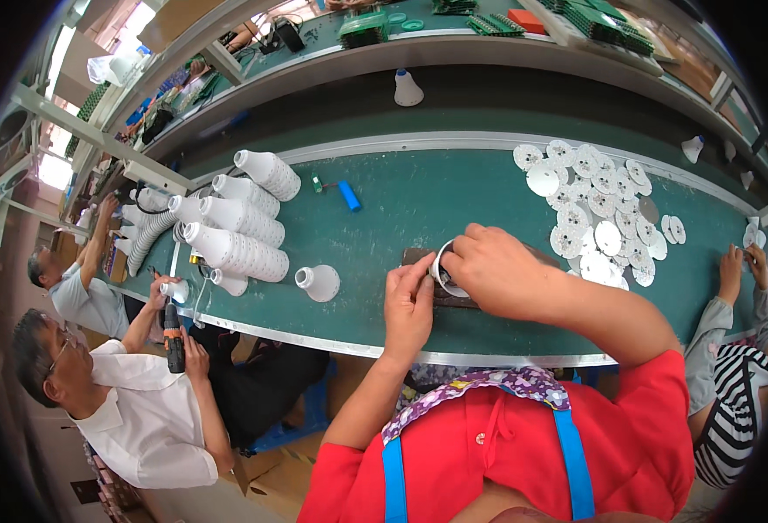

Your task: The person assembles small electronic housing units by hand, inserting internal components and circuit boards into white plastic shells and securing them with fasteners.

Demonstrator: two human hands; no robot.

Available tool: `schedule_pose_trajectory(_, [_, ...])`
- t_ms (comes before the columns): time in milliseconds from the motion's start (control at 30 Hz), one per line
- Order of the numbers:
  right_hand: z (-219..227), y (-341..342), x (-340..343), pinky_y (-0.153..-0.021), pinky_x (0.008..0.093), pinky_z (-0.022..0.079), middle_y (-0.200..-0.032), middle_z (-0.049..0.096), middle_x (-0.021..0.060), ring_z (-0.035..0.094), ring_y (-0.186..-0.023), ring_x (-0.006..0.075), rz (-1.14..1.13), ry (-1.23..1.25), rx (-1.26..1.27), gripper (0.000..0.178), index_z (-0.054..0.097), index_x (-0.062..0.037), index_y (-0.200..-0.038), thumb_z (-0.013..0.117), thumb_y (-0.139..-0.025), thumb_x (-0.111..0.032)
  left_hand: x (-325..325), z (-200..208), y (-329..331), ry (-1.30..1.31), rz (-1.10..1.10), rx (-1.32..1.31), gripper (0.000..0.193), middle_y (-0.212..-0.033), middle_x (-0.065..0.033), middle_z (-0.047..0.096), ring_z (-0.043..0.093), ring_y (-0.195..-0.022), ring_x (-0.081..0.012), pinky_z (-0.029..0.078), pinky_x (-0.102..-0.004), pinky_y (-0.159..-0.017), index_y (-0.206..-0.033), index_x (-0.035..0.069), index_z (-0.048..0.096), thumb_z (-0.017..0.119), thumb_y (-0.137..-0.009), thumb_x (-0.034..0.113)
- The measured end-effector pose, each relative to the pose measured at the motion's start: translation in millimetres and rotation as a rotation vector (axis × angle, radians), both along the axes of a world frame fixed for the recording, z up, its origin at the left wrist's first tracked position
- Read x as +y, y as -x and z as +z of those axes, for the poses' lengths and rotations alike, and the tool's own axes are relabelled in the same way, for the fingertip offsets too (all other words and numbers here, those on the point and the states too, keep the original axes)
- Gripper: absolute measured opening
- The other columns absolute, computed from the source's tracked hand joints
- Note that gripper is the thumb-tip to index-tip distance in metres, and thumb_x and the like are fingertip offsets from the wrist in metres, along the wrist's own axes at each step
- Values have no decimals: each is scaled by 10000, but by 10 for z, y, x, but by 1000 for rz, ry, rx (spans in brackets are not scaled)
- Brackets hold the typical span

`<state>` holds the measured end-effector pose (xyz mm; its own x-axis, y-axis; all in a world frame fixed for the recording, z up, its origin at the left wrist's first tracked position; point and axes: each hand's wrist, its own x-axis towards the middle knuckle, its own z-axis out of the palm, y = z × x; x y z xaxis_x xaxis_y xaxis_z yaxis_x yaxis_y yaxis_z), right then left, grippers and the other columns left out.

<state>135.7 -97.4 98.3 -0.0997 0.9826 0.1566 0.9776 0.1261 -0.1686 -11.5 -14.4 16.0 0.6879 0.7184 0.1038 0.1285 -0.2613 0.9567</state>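
Observation:
Near the front edge of the green table, a white cone-shaped lamp housing [436,268] lies tipped, its wide mouth turned toward my right hand. My left hand [410,301] grips its rim from the left between thumb and fingers. The fingers of my right hand [499,268] are bent together and reach into the mouth; what they pinch is hidden inside. Beneath both hands rests a dark flat block [454,302], partly covered. To the left, a single white lamp housing [319,283] lies on the table.
Nested stacks of white housings [236,251] lie at left, and a pile of white round boards [602,205] at right. Farther back are a blue block [349,196] and a small green board [318,184]. At left a person holds a power drill [173,340]; another person's hands [741,261] are far right.

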Motion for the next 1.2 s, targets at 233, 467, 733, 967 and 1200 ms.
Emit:
schedule_pose_trajectory(233, [178,-11,285,-652,346,466,-726,604,96,564,-735,250,98,165,-73,111,604,-19,-718,600,-627,-84,159,137,26,168,-87,-129,248,-1043,-87,487,493,-918,-147,416,-237,-742,-1095,44,573,515,-863,110])
schedule_pose_trajectory(467, [207,-54,426,-653,340,474,-745,616,83,574,-768,248,139,268,-28,94,630,-59,-724,611,-644,-102,204,127,-31,152,-95,33,261,-916,-73,539,519,-792,-119,423,-237,-685,-1040,22,571,557,-846,197])
schedule_pose_trajectory(733, [263,-84,488,-643,361,474,-766,617,84,573,-783,254,140,374,90,72,646,-64,-693,607,-642,-95,235,-12,12,457,-71,1,272,-959,-61,521,504,-807,-113,416,-245,-689,-1065,22,542,543,-857,198])
schedule_pose_trajectory(967, [269,-86,509,-657,366,474,-762,619,92,571,-787,261,136,404,104,112,643,-60,-746,625,-644,-101,278,220,-49,613,-181,-40,283,-945,-24,533,496,-827,-75,403,-215,-725,-1062,3,497,562,-843,170])
schedule_pose_trajectory(1200, [416,-323,486,-676,385,475,-796,624,122,595,-784,299,-34,278,293,232,584,-51,-957,604,-748,-149,329,285,-95,688,-176,-47,279,-937,-31,545,504,-873,-91,408,-231,-770,-1036,10,498,583,-824,171])
